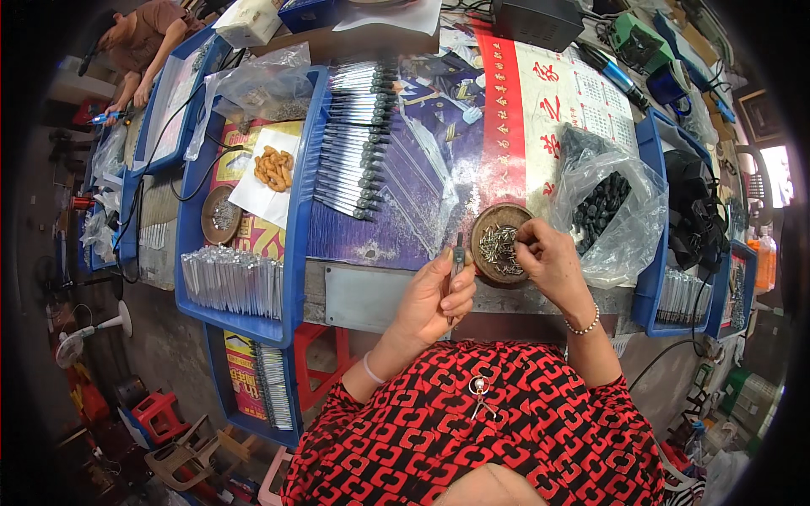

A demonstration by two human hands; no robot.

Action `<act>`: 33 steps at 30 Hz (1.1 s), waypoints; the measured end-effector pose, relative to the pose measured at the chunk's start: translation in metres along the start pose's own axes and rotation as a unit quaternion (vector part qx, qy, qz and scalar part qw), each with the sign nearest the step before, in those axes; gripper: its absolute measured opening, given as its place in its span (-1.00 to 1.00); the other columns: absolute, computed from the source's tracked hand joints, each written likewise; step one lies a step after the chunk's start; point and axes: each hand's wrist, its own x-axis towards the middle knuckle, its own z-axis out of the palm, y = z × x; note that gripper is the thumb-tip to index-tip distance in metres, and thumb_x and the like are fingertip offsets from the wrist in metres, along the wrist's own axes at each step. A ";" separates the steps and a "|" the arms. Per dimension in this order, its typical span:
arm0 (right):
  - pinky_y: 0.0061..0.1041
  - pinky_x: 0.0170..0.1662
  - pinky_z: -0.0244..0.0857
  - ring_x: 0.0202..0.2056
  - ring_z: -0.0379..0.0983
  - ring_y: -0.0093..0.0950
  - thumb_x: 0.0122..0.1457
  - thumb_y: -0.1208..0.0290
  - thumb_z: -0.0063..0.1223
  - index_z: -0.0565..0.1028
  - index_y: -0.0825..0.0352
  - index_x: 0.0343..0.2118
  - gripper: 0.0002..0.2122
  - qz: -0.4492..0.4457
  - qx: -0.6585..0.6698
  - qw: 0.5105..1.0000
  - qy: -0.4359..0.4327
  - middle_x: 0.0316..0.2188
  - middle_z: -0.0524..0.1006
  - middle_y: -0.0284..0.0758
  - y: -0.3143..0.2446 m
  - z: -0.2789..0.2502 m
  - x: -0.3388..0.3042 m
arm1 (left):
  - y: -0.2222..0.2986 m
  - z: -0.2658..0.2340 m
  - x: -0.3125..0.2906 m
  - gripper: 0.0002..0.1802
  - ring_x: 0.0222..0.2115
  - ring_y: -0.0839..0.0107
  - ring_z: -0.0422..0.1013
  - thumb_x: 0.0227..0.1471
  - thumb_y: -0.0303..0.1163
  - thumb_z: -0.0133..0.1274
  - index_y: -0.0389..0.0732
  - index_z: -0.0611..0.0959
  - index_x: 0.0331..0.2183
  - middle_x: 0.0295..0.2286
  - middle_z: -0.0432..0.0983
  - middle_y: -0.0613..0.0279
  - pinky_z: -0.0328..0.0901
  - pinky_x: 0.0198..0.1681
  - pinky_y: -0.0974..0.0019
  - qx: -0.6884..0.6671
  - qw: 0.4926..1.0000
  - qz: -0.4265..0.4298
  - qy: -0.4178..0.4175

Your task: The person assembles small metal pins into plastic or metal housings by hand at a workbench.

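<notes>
My left hand [439, 295] grips a thin dark metal piece [458, 253], holding it upright just left of a round brown dish [483, 226]. The dish sits at the table's near edge and holds several small metal pins [499, 247]. My right hand [548, 260] reaches into the dish from the right, its fingertips pinching among the pins. Whether a pin is between the fingers is hidden. A row of finished silver and dark pieces [354, 139] lies on the table beyond.
A clear bag of black parts [603, 207] lies right of the dish. Blue trays [295, 244] with silver parts and a second dish [221, 215] stand on the left. Another person [139, 42] works at the far left. Tools and cables crowd the back right.
</notes>
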 end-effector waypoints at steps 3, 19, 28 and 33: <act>-0.69 -0.45 0.31 -0.49 0.44 -0.65 0.08 0.61 -0.07 0.40 0.48 -0.34 -0.91 0.029 0.152 0.988 0.010 -0.50 0.49 -0.30 -0.010 -0.001 -0.002 | -0.001 0.003 0.002 -0.66 -0.75 0.68 0.03 0.18 -0.16 -0.26 -0.23 0.44 -0.25 -0.62 0.18 0.40 -0.03 -0.72 0.59 0.026 1.000 0.008 -0.004; -0.57 -0.40 0.31 -0.45 0.41 -0.46 0.03 0.62 0.03 0.41 0.41 -0.40 -0.93 -0.145 0.286 0.943 0.086 -0.45 0.46 -0.27 -0.047 0.026 -0.020 | -0.008 0.016 0.008 -0.72 -0.74 0.66 0.11 0.14 -0.13 -0.16 -0.16 0.39 -0.33 -0.61 0.25 0.36 0.01 -0.71 0.62 0.110 0.993 0.019 0.035; -0.57 -0.45 0.31 -0.44 0.41 -0.44 -0.06 0.66 0.10 0.42 0.40 -0.40 -0.86 -0.276 0.161 0.938 0.131 -0.39 0.43 -0.23 -0.039 0.026 -0.016 | -0.012 0.021 0.006 -0.74 -0.72 0.64 0.13 0.15 -0.15 -0.17 -0.12 0.37 -0.25 -0.60 0.26 0.35 0.01 -0.68 0.63 0.124 0.992 0.019 0.010; -0.57 -0.45 0.31 -0.42 0.40 -0.44 -0.07 0.65 0.11 0.43 0.40 -0.41 -0.86 -0.288 0.100 0.940 0.156 -0.38 0.42 -0.22 -0.045 0.024 -0.016 | -0.012 0.019 0.006 -0.78 -0.71 0.64 0.14 0.16 -0.19 -0.18 -0.09 0.37 -0.23 -0.59 0.29 0.34 0.02 -0.67 0.62 0.120 0.993 0.020 0.004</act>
